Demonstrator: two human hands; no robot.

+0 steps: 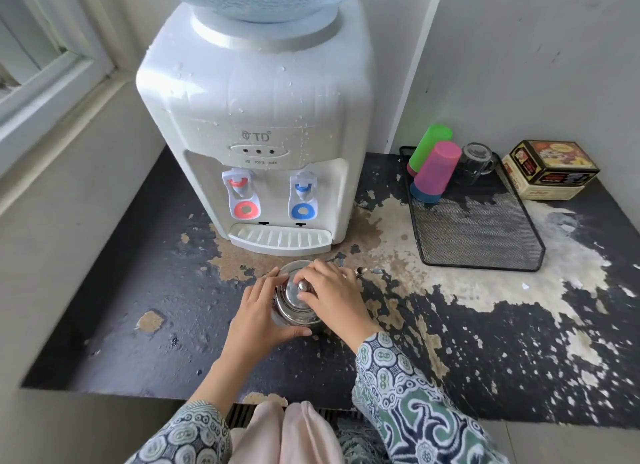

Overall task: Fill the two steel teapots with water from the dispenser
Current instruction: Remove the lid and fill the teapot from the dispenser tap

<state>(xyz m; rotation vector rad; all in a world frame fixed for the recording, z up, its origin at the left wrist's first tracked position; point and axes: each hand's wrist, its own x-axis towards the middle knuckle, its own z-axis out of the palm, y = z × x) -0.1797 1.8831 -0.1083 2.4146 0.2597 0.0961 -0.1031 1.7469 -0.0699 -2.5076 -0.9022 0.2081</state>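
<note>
Both hands grip one steel teapot (297,302): left hand (260,316) curled round its body, right hand (330,295) pinching the lid knob (304,285). Dispenser (256,124) taps lie directly beyond.

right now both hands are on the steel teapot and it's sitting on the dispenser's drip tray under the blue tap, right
Not quite. In the head view both hands, left and right, are on the steel teapot, but it sits on the black counter in front of the drip tray, not on it.
</note>
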